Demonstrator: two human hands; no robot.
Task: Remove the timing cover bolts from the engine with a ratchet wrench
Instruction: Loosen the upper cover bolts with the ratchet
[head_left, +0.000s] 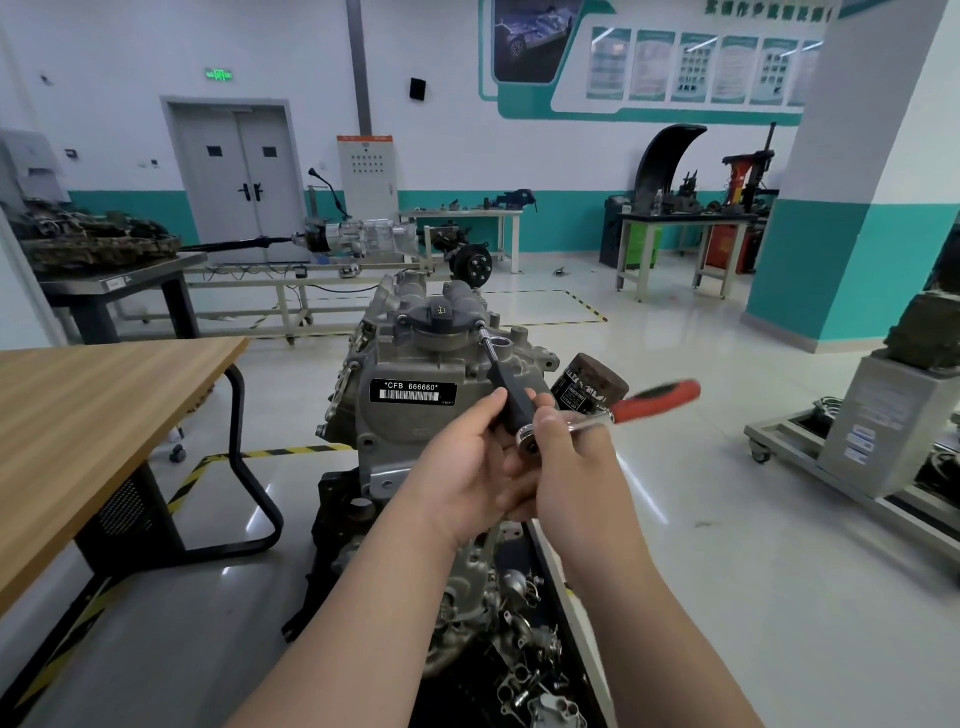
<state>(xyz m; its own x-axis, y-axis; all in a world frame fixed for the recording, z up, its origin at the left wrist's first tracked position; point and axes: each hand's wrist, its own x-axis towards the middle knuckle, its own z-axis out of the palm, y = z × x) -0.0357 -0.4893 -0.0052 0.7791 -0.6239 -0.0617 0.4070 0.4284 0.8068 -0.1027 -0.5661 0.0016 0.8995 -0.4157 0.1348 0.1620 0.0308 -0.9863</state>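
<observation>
Hidden: the far tip of the extension bar (511, 397) ends beside the black filler cap (434, 314) on top of the engine (415, 374). The bolt under it is covered; probably the socket sits on it, but I cannot confirm this.
Blurred: the red handle of the ratchet wrench (639, 402) is smeared, and its end is not sharp.
Cut off: the lower part of the engine goes behind both forearms. The small metal parts at the bottom edge are too cluttered to name.
Place of the tool: in front of the engine's near face, just right of the label (413, 392) with white letters. The rusty oil filter (592, 387) is behind it.
Axis of the bar: it runs from the wrench head at the hands up and away to the left.
Axis of the wrench: the handle points to the right and slightly upward, crosswise to the bar.
Left hand (462, 467): fingers and thumb are wrapped around the black grip of the bar.
Right hand (571, 457): closed around the wrench shank next to its head.
Count: one wrench, one bar, one filter, two hands, and one wooden table (78, 415) at the left.
</observation>
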